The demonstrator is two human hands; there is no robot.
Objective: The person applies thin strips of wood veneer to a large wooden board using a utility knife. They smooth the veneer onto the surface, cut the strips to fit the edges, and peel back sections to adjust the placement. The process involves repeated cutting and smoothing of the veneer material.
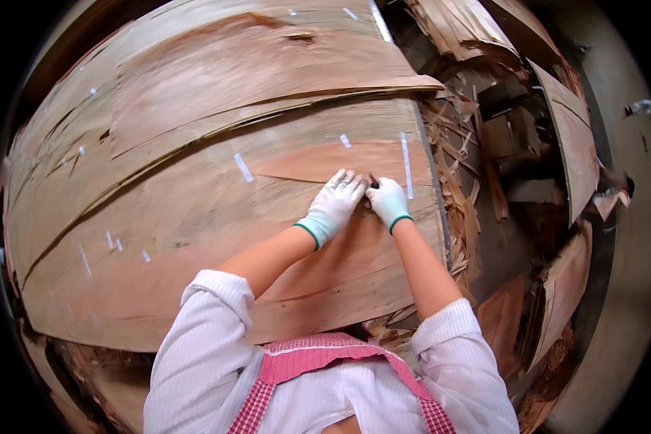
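Note:
A large sheet of pale wood veneer [217, 210] lies spread before me, with a long reddish veneer piece [307, 160] on it. My left hand [336, 201], in a white glove with a green cuff, rests on the sheet with its fingers stretched forward, just below that reddish piece. Close beside its fingertips, my right hand [389, 200], gloved the same way, is closed around a small dark tool [373, 180]; the tool's working end is too small to make out. White tape strips [406, 165] stick to the veneer around both hands.
Farther up, another veneer sheet [267, 79] overlaps with a ragged, raised edge. Torn veneer scraps [452, 170] heap along the right edge of the stack. Beyond them lean more veneer sheets [564, 137], beside a grey floor [622, 239].

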